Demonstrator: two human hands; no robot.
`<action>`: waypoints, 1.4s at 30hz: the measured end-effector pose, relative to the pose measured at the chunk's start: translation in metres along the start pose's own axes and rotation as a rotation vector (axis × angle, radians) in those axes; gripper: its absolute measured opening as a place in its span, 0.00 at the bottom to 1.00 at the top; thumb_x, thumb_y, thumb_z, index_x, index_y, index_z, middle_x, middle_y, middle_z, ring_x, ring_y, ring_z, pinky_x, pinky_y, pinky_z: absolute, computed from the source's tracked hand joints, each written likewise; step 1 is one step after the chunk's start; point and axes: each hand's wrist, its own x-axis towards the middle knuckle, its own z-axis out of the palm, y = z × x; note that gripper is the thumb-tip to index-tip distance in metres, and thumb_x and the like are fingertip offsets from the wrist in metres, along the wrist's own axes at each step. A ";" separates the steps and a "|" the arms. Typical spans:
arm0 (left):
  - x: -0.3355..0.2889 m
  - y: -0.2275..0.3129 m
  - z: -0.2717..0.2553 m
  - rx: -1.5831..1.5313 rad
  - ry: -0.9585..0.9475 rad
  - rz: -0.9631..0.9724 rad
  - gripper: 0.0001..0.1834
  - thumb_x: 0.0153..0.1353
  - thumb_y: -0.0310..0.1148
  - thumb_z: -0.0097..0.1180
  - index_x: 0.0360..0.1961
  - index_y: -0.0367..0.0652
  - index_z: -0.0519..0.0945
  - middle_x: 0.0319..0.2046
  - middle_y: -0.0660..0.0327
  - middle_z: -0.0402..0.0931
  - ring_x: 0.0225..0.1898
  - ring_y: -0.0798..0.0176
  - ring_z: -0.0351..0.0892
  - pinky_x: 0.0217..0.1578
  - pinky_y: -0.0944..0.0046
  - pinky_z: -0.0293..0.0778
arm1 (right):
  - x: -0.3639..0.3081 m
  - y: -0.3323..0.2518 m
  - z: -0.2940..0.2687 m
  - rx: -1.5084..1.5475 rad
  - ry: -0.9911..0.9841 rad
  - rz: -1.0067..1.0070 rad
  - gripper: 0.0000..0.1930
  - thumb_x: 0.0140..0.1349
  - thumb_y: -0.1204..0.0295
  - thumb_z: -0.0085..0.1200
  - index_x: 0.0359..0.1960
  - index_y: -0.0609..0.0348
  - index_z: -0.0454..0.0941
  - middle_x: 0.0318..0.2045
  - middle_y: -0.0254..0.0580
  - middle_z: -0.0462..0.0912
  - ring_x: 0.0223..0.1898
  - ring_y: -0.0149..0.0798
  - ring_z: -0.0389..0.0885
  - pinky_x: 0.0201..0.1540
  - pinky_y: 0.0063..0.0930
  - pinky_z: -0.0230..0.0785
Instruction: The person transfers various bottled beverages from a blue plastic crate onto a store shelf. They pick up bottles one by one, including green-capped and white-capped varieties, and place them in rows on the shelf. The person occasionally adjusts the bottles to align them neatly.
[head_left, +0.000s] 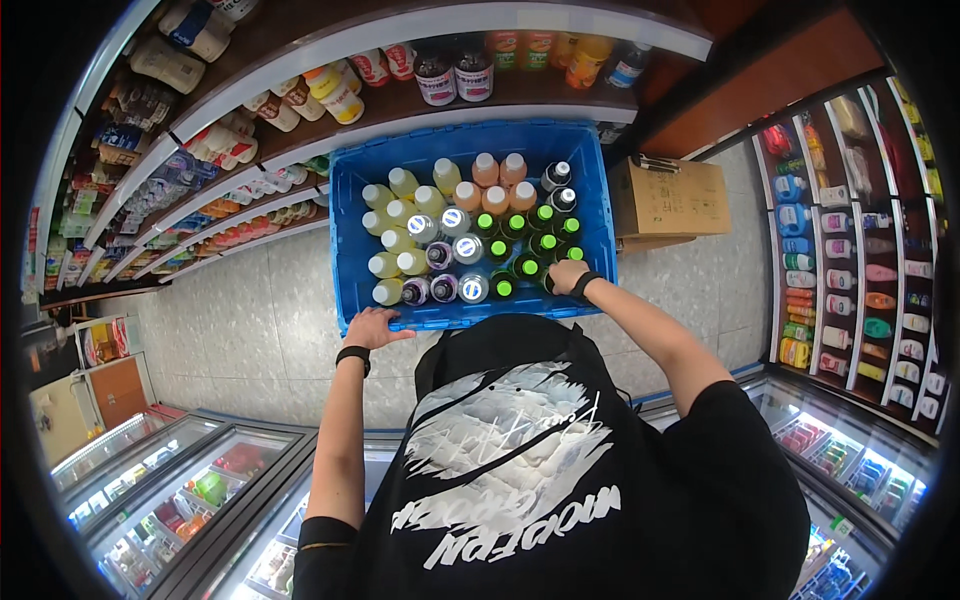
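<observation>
A blue plastic crate [342, 215] full of upright bottles stands before me on the floor. My left hand [373, 328] grips its near left corner, with the fingers over the rim and the thumb stretched along the outside. My right hand [567, 278] reaches into the near right corner, fingers curled down beside dark bottles with green caps [526, 266]; what they hold is hidden. Pale yellow bottles [391, 240] fill the left side, and pink ones [486, 170] stand at the far middle. Clear bottles with white-and-blue caps [467, 249] and purple-capped bottles [442, 287] occupy the middle.
Shelves of bottled drinks [455, 78] curve along the far and left sides. A cardboard box [675, 197] sits right of the crate. Further right is a shelf [840, 250] of bottles and packets. Glass-topped cabinets [215, 490] with lit goods lie behind me on both sides.
</observation>
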 end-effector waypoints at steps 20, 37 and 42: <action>0.008 0.003 -0.009 0.047 -0.070 0.009 0.46 0.42 0.76 0.50 0.55 0.55 0.76 0.55 0.56 0.72 0.59 0.48 0.67 0.59 0.50 0.62 | 0.052 -0.026 0.012 0.071 0.216 -0.042 0.28 0.52 0.63 0.58 0.56 0.57 0.68 0.33 0.53 0.82 0.36 0.53 0.82 0.36 0.45 0.75; -0.001 0.004 -0.011 0.034 -0.002 0.016 0.44 0.43 0.74 0.51 0.53 0.53 0.77 0.51 0.56 0.75 0.55 0.49 0.70 0.58 0.50 0.63 | 0.026 -0.021 -0.037 0.100 0.728 0.242 0.23 0.58 0.52 0.55 0.44 0.59 0.73 0.29 0.49 0.80 0.36 0.48 0.82 0.32 0.43 0.75; 0.005 0.004 -0.009 0.023 -0.039 0.034 0.44 0.43 0.74 0.51 0.54 0.54 0.77 0.54 0.57 0.73 0.57 0.48 0.69 0.59 0.51 0.61 | 0.049 0.003 -0.012 0.139 0.375 0.178 0.21 0.56 0.62 0.56 0.50 0.57 0.71 0.34 0.53 0.82 0.39 0.49 0.82 0.36 0.44 0.74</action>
